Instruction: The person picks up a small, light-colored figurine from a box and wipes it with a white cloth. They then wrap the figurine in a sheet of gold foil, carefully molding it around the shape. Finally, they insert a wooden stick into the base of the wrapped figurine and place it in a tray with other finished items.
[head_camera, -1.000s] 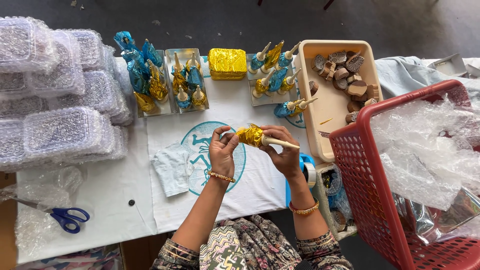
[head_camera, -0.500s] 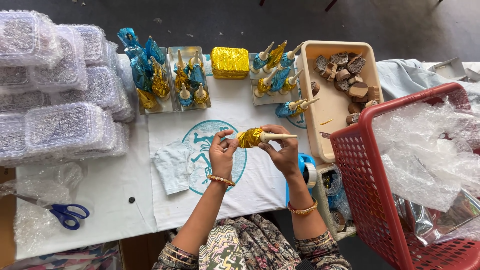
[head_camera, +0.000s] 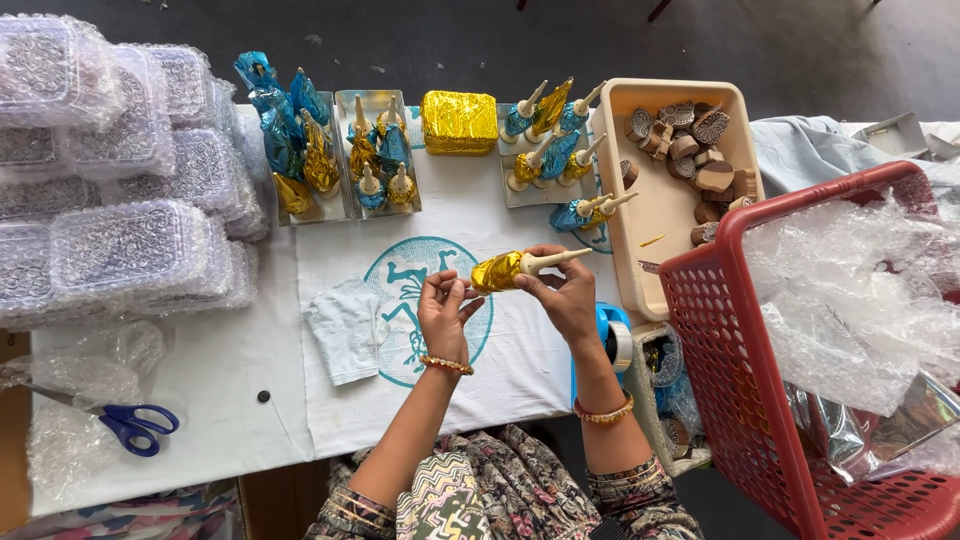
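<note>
— What sits around you on the worktop (head_camera: 200, 420)?
— A red basket (head_camera: 760, 380) at four o'clock, a beige tray (head_camera: 640, 250) at two.
— And the gold-wrapped piece (head_camera: 515, 268)?
— At centre, long axis running nine to three, stem toward three. Your right hand (head_camera: 565, 295) pinches it closed; your left hand (head_camera: 445, 310), fingers half-curled, touches its nine o'clock end.

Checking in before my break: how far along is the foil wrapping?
Done: gold and blue wrapped pieces fill the small trays. In hand: both hands, left hand and right hand, hold a gold-foiled piece. Left: bare wooden pieces wait in the beige tray.
</note>
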